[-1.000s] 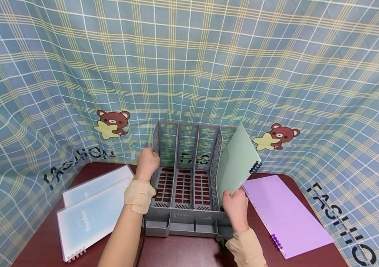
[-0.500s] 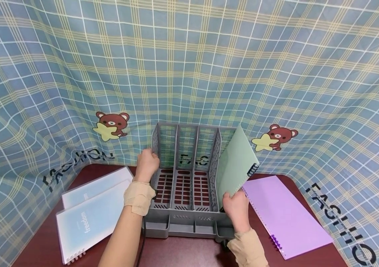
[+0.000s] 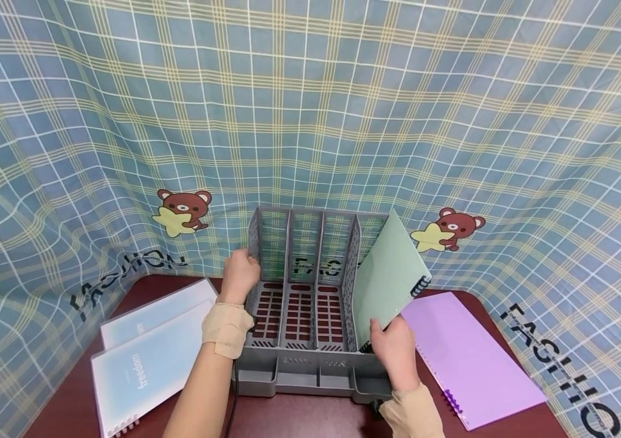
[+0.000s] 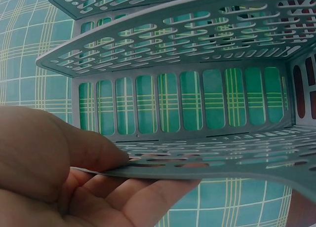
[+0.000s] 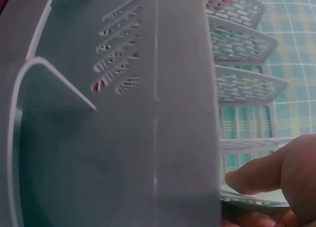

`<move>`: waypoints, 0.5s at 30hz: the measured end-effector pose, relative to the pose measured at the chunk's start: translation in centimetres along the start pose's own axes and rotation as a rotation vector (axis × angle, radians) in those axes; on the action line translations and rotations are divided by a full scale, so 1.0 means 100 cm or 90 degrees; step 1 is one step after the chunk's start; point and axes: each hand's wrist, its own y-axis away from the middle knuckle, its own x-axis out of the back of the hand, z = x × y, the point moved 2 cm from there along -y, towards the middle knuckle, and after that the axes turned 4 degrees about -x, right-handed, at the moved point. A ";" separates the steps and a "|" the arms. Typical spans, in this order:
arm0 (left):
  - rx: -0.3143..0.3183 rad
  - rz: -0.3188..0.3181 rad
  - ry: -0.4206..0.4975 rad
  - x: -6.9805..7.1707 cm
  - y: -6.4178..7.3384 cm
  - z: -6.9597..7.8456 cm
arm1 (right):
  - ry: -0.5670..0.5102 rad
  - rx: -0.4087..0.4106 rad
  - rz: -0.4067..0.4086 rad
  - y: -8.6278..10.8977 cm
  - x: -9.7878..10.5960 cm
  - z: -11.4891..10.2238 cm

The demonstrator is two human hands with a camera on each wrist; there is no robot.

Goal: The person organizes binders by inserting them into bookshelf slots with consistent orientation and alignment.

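Observation:
A grey file rack (image 3: 310, 359) with several upright slots stands on the table. My left hand (image 3: 241, 275) grips its left side wall (image 4: 232, 160), thumb on the inner face and fingers on the outer face in the left wrist view. My right hand (image 3: 396, 350) pinches the near edge of a pale green ring-bound notebook (image 3: 389, 274). That notebook stands tilted to the right in the rack's rightmost slot, its black rings partly showing. In the right wrist view the thumb (image 5: 256, 177) lies on the notebook's edge; the rack's front hides most of the notebook.
Two light blue notebooks (image 3: 140, 371) overlap on the table at the left. A purple notebook (image 3: 474, 365) lies flat at the right. Small open trays (image 3: 296, 374) run along the rack's front. A plaid curtain (image 3: 310, 121) hangs close behind and at both sides.
My right hand has shifted slightly right and toward me, still pinching the green notebook. The head view has tilted up a little. My left hand stays on the rack's wall.

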 end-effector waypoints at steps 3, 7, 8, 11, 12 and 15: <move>0.004 0.000 0.002 0.001 -0.001 0.000 | 0.000 0.006 0.003 0.000 0.005 -0.001; 0.006 0.006 -0.002 0.002 0.000 0.001 | -0.001 0.007 0.006 0.000 0.009 0.001; 0.006 0.006 -0.003 0.002 0.000 0.001 | -0.001 0.005 0.008 0.001 0.009 0.002; 0.007 0.002 -0.008 0.001 0.000 0.001 | 0.001 0.006 0.016 0.002 0.011 0.005; 0.005 0.001 -0.010 0.001 0.000 0.001 | 0.003 0.005 0.016 0.003 0.011 0.006; 0.003 0.003 -0.012 -0.001 0.000 0.001 | 0.007 0.001 0.019 0.004 0.012 0.008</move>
